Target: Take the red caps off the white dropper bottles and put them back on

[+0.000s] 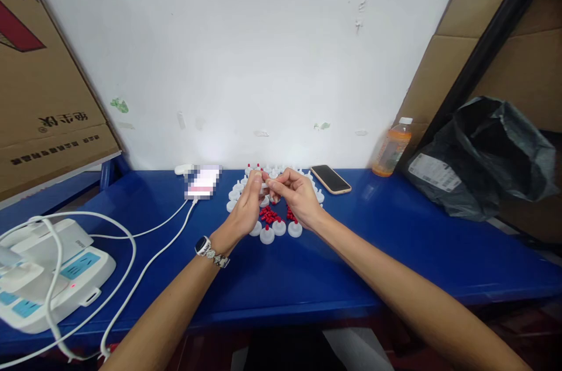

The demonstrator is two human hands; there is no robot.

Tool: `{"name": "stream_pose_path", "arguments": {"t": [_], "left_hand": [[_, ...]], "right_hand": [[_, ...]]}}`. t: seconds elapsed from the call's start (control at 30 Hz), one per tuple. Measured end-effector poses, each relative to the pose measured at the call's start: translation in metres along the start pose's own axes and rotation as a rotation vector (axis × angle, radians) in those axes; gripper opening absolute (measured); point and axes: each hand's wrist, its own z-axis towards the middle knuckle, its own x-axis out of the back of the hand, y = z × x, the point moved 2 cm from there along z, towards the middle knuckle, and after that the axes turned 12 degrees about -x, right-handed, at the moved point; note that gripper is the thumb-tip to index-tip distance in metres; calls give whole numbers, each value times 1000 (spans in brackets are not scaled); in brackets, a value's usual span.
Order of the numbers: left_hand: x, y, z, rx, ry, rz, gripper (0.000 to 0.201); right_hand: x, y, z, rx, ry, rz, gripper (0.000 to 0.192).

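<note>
A small white cap is pinched between the fingertips of both hands, held just above the middle of a blue table. The left hand is closed narrowly on it from the left, the right hand from the right, the fingertips meeting over it; most of the cap is hidden by the fingers, so its exact shape cannot be made out. A wristwatch is worn on the left wrist.

Beneath the hands, a heap of small red plugs is ringed by white caps, some already topped with red; the far side of the ring is partly covered by the hands. Behind it, near the white wall, a dark phone is laid flat, and an orange drink bottle is stood upright further right. A black plastic bag is slumped at the right end of the table, against cardboard.

To the left, a blurred-out white device is seen with a white cable trailing toward a white power strip, which is cut off by the frame's left edge. A cardboard box with printed lettering is leaned in the upper left corner, only partly in view.
</note>
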Motion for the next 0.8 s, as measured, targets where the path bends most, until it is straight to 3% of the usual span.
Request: {"name": "stream_pose_path", "arguments": {"t": [0.17, 0.3, 0.4, 0.6, 0.8], "left_hand": [[35, -10, 6, -27, 107, 282, 46], [55, -22, 9, -48, 44, 486, 31], [57, -29, 9, -79, 17, 573, 28], [58, -36, 8, -86, 35, 630, 25], [57, -39, 7, -85, -4, 679, 25]], "right_hand": [[23, -15, 38, 124, 42, -268, 31], [38, -6, 89, 82, 127, -596, 11], [32, 8, 113, 44, 97, -788, 6], [5, 27, 129, 33, -59, -1197, 10], [3, 32, 149, -31, -119, -1372, 7]]}}
